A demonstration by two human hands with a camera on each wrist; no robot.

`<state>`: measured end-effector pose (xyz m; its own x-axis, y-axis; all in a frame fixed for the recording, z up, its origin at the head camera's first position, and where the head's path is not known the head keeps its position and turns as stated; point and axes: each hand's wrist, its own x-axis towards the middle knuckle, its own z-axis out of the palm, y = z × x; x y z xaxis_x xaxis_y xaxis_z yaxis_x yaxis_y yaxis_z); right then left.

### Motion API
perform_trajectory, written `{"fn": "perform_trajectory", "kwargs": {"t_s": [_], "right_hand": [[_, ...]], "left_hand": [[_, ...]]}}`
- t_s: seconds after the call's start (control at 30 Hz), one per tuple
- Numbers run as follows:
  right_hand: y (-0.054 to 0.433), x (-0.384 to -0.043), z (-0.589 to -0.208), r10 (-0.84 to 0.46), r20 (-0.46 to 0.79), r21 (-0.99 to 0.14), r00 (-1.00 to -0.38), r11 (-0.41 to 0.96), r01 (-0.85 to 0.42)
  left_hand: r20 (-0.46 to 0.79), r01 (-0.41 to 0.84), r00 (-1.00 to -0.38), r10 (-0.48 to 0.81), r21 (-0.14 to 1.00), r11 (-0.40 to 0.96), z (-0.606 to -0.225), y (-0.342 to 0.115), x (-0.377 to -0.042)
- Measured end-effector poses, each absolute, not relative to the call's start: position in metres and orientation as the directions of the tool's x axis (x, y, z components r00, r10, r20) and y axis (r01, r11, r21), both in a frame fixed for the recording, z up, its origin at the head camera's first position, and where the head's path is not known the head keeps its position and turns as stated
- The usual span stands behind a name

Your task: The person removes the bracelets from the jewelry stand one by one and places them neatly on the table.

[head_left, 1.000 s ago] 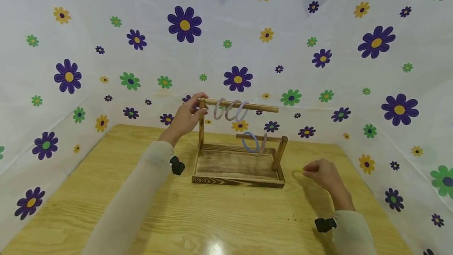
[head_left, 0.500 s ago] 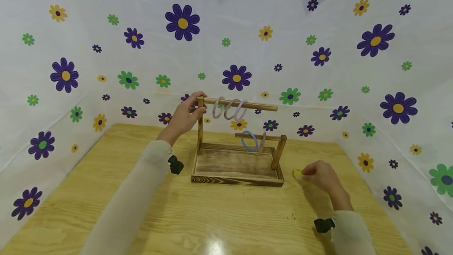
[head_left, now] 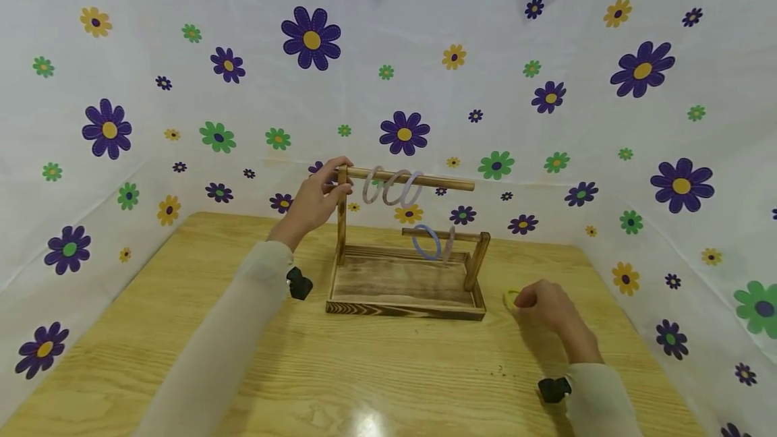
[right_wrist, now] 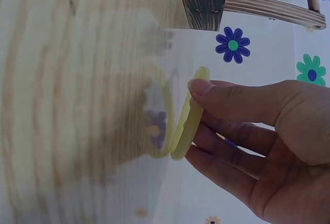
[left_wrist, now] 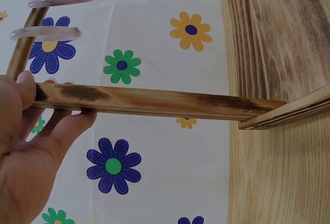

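Note:
My left hand point(head_left: 312, 201) grips the top of the left post point(left_wrist: 154, 100) of a wooden bangle stand point(head_left: 400, 312), thumb on one side and fingers on the other. Three pale bangles point(head_left: 396, 189) hang on the stand's upper bar point(head_left: 449, 183). On the lower bar point(head_left: 467, 237) hang a blue bangle point(head_left: 427, 243) and a pale pinkish one. Right of the stand, my right hand point(head_left: 549, 305) pinches a yellow bangle point(right_wrist: 190, 123) between thumb and fingers. The bangle stands tilted on edge, its lower end right at the glossy tabletop, where its reflection shows.
The stand has a shallow tray base on the light wooden table point(head_left: 376, 369). A white cloth point(head_left: 255, 32) with printed flowers encloses the table's back and sides. Small dark specks point(head_left: 500, 371) lie on the table near my right wrist.
My right hand has turned slightly and shifted a little lower, and more of the yellow bangle shows, tilted up. My left hand keeps its grip on the post. The head view has shifted slightly.

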<state>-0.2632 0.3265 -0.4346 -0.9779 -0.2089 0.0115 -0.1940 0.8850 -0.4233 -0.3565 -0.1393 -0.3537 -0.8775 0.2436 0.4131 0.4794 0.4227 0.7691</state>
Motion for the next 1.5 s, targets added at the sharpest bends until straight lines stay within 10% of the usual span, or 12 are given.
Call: {"fn": "perform_trajectory", "kwargs": {"t_s": [1.5], "right_hand": [[0.316, -0.263, -0.438, -0.2, -0.028, -0.31, -0.979, 0.933, -0.182]], "left_hand": [[0.39, 0.467, -0.882, 0.264, 0.789, 0.399, -0.351, -0.141, -0.356]]}}
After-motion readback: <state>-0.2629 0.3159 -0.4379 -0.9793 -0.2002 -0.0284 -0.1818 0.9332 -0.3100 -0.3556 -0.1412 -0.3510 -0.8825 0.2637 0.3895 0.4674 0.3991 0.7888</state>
